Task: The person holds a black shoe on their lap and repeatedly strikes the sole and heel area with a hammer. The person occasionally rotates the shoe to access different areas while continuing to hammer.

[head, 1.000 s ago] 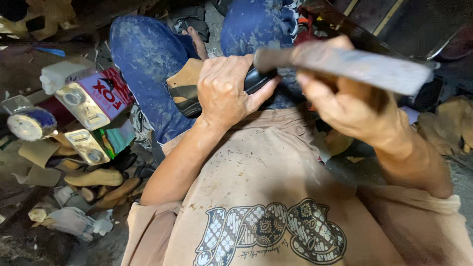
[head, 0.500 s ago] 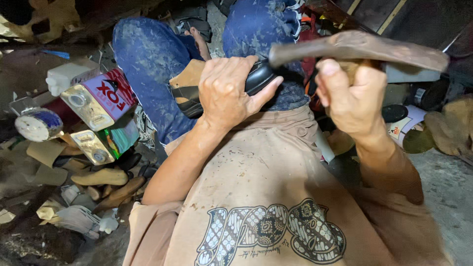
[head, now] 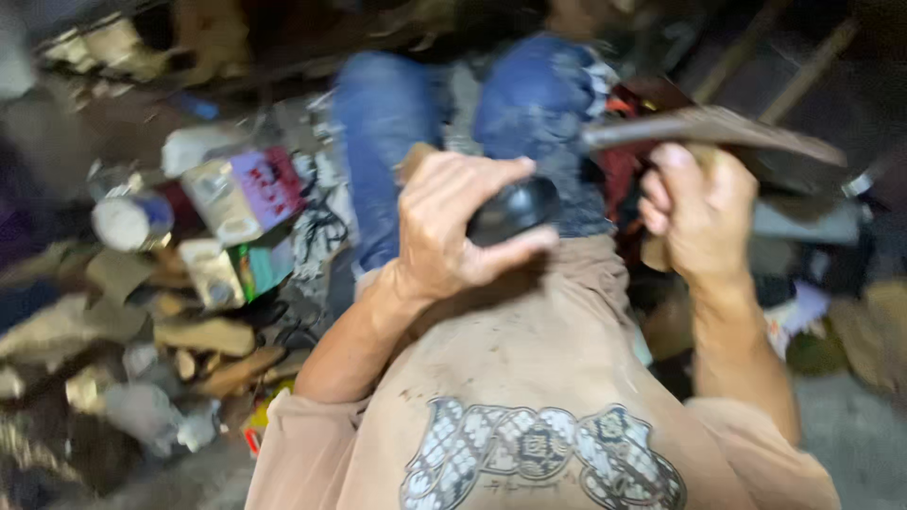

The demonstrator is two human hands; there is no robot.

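The left hand (head: 453, 231) curls around a black shoe (head: 515, 210) pressed on the lap. The right hand (head: 699, 212) grips a tool (head: 718, 130), raised, its long axis near level, pointing left.

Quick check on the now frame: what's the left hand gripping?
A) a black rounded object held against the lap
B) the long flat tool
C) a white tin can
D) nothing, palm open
A: the left hand is wrapped around a black rounded object over the lap, while the right hand holds the long flat tool raised; the tin can lies untouched in the clutter to the left.
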